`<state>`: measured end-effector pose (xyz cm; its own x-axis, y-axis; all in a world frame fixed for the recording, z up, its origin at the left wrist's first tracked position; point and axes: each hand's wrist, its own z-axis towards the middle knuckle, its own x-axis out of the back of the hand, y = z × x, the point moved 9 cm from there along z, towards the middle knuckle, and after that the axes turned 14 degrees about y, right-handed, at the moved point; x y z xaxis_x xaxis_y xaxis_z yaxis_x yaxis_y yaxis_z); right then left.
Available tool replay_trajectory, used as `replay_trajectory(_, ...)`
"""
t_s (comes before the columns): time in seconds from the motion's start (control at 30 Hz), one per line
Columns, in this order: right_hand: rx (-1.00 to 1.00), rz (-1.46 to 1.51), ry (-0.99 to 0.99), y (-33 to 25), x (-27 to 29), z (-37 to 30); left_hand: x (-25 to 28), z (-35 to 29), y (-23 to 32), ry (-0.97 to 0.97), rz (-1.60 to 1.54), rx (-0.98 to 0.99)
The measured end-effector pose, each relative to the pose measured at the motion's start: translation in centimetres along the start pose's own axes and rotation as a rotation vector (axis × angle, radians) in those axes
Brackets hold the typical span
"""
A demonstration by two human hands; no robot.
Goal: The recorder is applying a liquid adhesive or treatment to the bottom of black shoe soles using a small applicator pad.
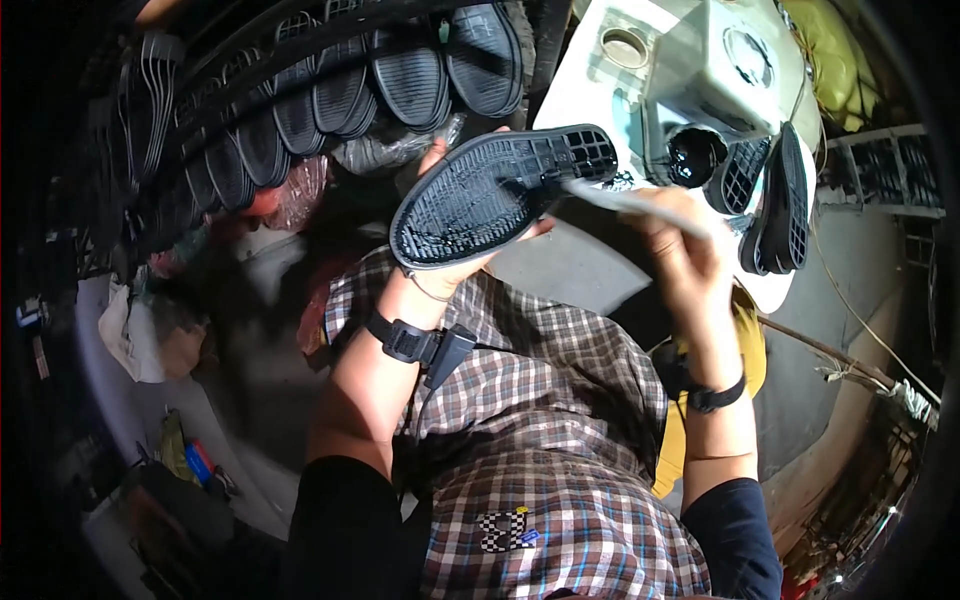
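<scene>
A black shoe sole (470, 195) lies tilted in my left hand (460, 275), its ribbed and gridded side facing up. The fingers and palm wrap around it from underneath. Wet-looking shine covers parts of its surface, most of all toward the near left end. My right hand (690, 250) is closed around the pale handle of a brush (598, 198). The dark brush tip meets the sole near its gridded, narrower part. Beyond that hand stands a round pot (697, 155) with glossy black liquid inside.
Rows of black soles (408, 75) stand on a rack at the back left. More soles (788, 200) rest on the stained white work surface (590, 90) at the right, beside a pale box-like block (730, 65). A thin rod (825, 350) extends at far right.
</scene>
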<state>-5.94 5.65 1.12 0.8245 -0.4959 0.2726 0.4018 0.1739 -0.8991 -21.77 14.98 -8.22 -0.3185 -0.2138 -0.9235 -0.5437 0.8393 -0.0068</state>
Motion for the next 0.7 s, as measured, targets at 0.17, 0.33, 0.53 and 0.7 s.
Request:
replay_trajectory(0.17,0.509,-0.020,-0.191,-6.1,-7.7,-1.5,0.6,0.6,0.1,0.084,0.187,-0.127)
replay_trajectory(0.33,0.542,-0.260,-0.136,-3.4,-8.1,-0.1,1.0,0.7,-0.5,0.143,0.081,-0.125)
replay_trajectory(0.53,0.612,-0.042,-0.271,-6.3,-10.0,-2.5,0.5,0.0,-1.1,0.068,0.145,-0.052)
replay_trajectory(0.7,0.464,-0.317,-0.144,-1.4,-7.5,0.6,1.7,-0.2,-0.7,0.114,0.029,-0.084)
